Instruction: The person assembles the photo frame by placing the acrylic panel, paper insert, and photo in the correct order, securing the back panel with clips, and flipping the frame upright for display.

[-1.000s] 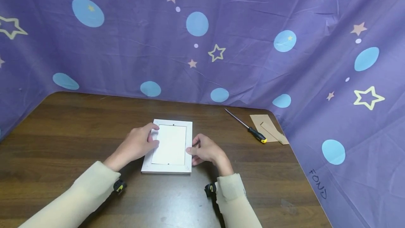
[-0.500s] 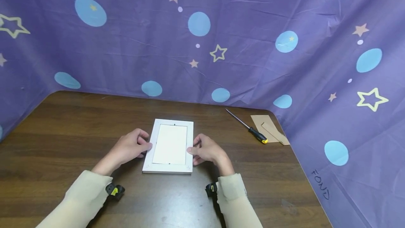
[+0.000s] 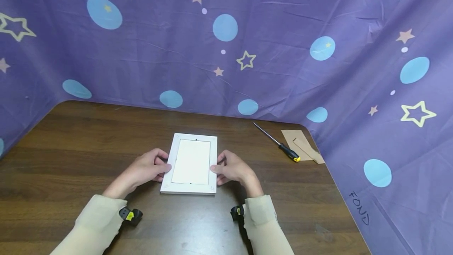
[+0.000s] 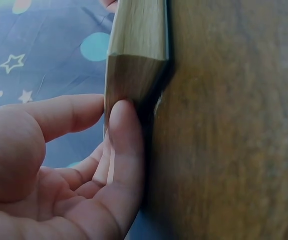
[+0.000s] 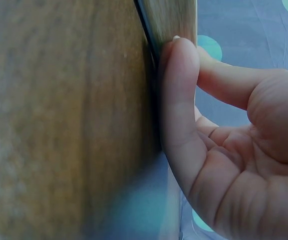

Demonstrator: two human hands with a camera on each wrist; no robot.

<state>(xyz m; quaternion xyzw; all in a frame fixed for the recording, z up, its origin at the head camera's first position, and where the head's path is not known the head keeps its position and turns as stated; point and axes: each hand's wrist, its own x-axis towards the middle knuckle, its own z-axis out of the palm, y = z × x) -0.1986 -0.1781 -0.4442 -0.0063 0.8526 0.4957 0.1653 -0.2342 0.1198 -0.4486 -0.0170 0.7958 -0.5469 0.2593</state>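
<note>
A white picture frame (image 3: 191, 162) lies flat on the brown wooden table (image 3: 70, 148), its pale insert facing up. My left hand (image 3: 152, 166) holds its left edge, thumb on the rim and fingers curled against the side. My right hand (image 3: 228, 167) holds the right edge the same way. In the left wrist view a finger (image 4: 126, 140) presses the frame's side (image 4: 136, 45) where it meets the table (image 4: 234, 125). In the right wrist view a finger (image 5: 176, 100) lies along the frame's side (image 5: 171, 20) against the table (image 5: 58, 125).
A screwdriver with a black and yellow handle (image 3: 277, 143) lies at the back right, beside some brown cardboard pieces (image 3: 301, 146). A purple cloth with stars and blue dots (image 3: 226, 50) hangs round the back and both sides of the table.
My left hand has drawn back off the frame's insert to its left edge. The right hand and the frame have hardly moved.
</note>
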